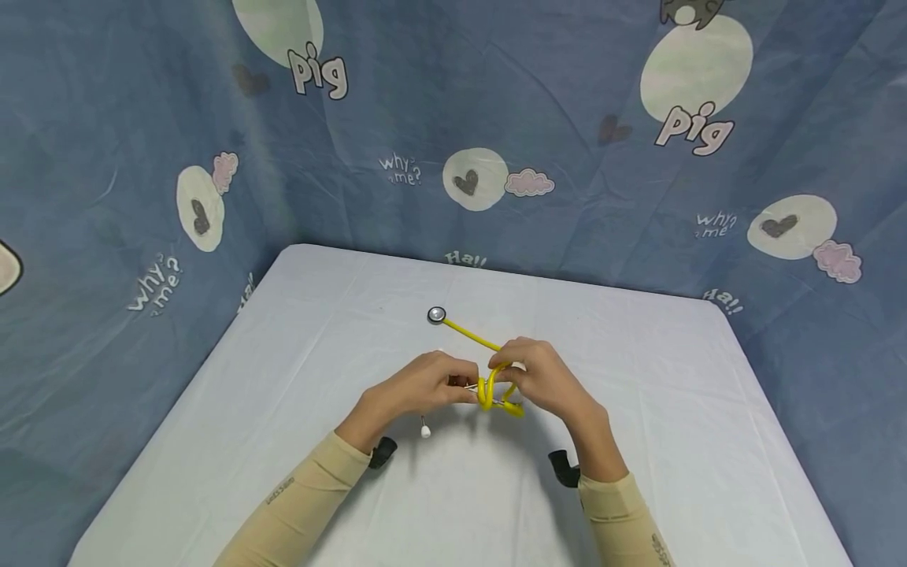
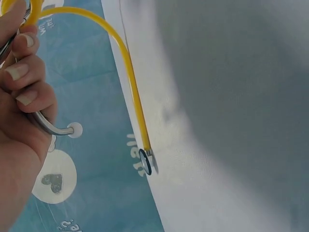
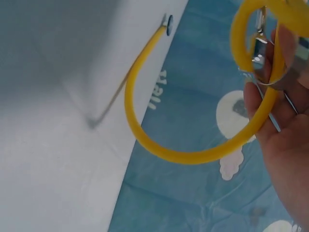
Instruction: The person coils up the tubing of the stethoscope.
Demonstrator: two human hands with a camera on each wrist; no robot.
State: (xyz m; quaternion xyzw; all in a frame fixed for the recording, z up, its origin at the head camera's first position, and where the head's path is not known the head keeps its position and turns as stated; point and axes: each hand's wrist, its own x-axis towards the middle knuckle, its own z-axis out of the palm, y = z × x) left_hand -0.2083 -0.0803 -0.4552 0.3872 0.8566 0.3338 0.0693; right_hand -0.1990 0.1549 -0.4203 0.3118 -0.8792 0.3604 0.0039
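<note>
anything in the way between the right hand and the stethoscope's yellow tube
Nothing visible is: the right hand holds the yellow tube directly. The left hand is close beside it, gripping the metal part, but not between them.

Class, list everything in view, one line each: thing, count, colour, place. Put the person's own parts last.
stethoscope: 1, yellow and silver, above the table, its tubing looped round its metal part
chest piece: 1, silver with a dark rim, at the tubing's far end
ear tip: at least 1, white, near the left hand
table: 1, white, under everything
printed cloth: number of pieces unclear, blue, behind and beside the table
fittings: 2, black, one by each wrist
sleeves: 2, beige, forearms
left hand: 1, bare, gripping the metal part
right hand: 1, bare, holding the tubing
</note>
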